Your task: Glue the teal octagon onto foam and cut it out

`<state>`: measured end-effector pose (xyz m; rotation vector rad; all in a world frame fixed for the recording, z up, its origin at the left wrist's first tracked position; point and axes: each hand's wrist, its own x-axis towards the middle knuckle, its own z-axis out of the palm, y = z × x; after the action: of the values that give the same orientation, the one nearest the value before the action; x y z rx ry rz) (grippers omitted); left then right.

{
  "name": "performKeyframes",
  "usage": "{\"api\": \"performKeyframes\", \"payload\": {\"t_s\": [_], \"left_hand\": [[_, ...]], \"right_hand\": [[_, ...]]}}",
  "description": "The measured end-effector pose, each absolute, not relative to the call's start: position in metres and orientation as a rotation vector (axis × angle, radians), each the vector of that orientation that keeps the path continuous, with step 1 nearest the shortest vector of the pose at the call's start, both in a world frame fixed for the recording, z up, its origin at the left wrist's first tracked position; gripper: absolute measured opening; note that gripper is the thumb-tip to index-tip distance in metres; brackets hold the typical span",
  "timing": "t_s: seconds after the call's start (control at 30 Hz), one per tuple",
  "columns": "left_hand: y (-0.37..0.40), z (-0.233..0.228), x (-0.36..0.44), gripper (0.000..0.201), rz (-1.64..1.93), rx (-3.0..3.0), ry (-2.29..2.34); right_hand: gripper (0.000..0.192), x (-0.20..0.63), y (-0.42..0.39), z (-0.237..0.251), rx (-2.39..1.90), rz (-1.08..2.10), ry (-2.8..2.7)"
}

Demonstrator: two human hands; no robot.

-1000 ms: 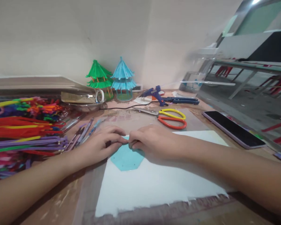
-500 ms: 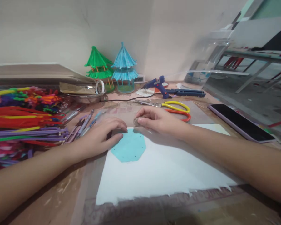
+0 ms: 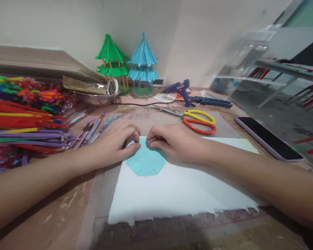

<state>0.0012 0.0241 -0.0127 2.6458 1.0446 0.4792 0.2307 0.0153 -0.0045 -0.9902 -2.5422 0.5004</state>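
- A flat turquoise hexagonal cut-out (image 3: 146, 163) lies on a white paper sheet (image 3: 182, 194), near the sheet's far left corner; the sheet seems to serve as a clean working surface over the scuffed wooden table (image 3: 54, 215).
- The left hand (image 3: 112, 146) rests palm-down at the cut-out's left far edge, thumb tip on the turquoise surface, apparently steadying it.
- The right hand (image 3: 177, 142) lies at the far edge, fingers curled and drawn together against the cut-out; whether they pinch something small cannot be told.
- Just beyond the hands, scissors with one yellow and one orange handle (image 3: 195, 121) lie within reach, blades shut.
- Farther back, a blue hot-glue gun (image 3: 179, 89) is propped on its stand, nozzle kept off the table.
- To the left, a heap of many-coloured pipe cleaners (image 3: 23, 118) lies as ready stock.
- By the wall stand a green (image 3: 112, 60) and a light-blue pagoda model (image 3: 143, 66).
- A dark-screened phone (image 3: 268, 137) lies to the right.
- No readable writing or brand shows.
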Motion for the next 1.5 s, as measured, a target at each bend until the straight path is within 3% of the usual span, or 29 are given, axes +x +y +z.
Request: {"api": "performKeyframes", "payload": {"t_s": [0.13,0.3,0.53,0.93,1.13,1.33,1.5], "left_hand": [[0.023,-0.013,0.001,0.018,0.474,2.644,1.022],[0.021,-0.012,0.001,0.019,0.475,2.639,1.030],[0.021,-0.015,0.001,0.019,0.502,2.640,1.016],[0.020,-0.015,0.001,0.019,0.511,2.630,1.021],[0.020,-0.017,0.000,0.018,0.525,2.667,1.009],[0.021,-0.019,-0.002,0.018,0.541,2.677,0.980],[0.022,-0.019,-0.001,0.017,0.523,2.676,0.985]], "right_hand": [[0.013,0.226,0.017,-0.004,-0.922,0.336,-2.557],[0.007,0.232,0.013,0.011,-1.072,0.703,-2.590],[0.013,0.223,0.019,0.004,-0.930,0.346,-2.669],[0.007,0.233,0.012,0.018,-1.111,0.618,-2.674],[0.012,0.224,0.014,0.009,-1.020,0.333,-2.631],[0.007,0.230,0.011,0.024,-1.138,0.492,-2.779],[0.011,0.225,0.011,0.014,-1.069,0.300,-2.669]]}}
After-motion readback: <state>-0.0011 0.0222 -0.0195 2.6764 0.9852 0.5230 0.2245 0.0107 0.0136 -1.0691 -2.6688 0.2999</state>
